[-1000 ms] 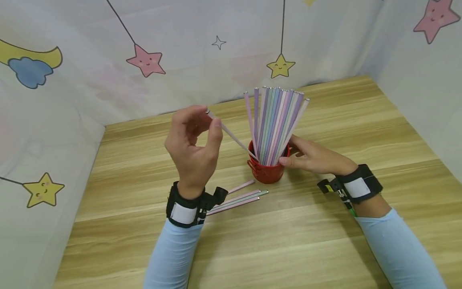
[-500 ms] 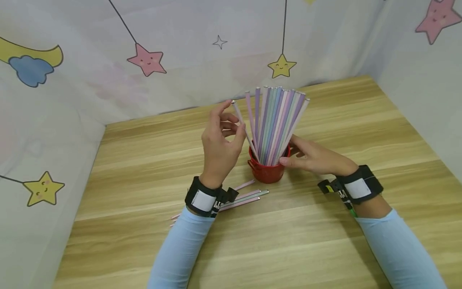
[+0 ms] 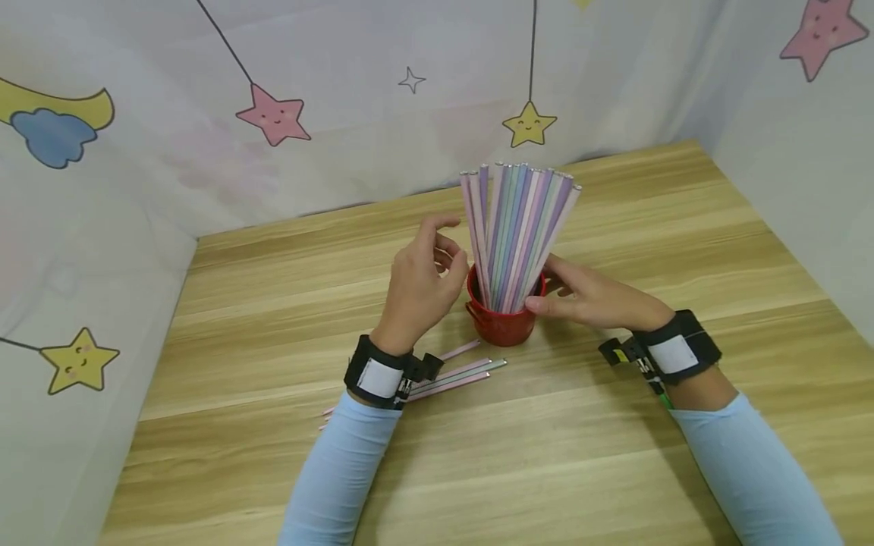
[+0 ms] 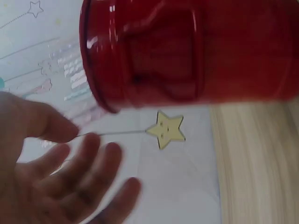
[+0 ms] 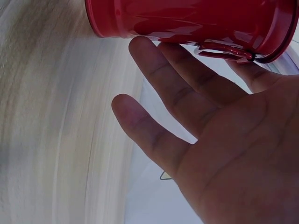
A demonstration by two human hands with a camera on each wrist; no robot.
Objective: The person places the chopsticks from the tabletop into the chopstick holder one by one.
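A small red bucket (image 3: 505,327) with wire-like side handles stands upright on the table, filled with slim pastel sticks (image 3: 519,235) with shiny tips. My left hand (image 3: 425,284) hovers beside the bucket's left side, fingers loosely bent and holding nothing. In the left wrist view, that hand (image 4: 60,172) is apart from the red bucket (image 4: 159,60). On the right, my right hand (image 3: 594,297) rests against the bucket, thumb at the rim. Its fingers (image 5: 163,86) look fairly straight in the right wrist view, some touching or very near the bucket's wall.
Several loose sticks (image 3: 451,383) lie on the wooden table (image 3: 546,455) in front of the bucket, partly hidden by my left wrist. A pale curtain (image 3: 375,136) printed with stars encloses the back and sides.
My left hand has moved right and let go of a pale stick, which now stands among the others at the bucket's left. The right hand has stayed at the bucket.
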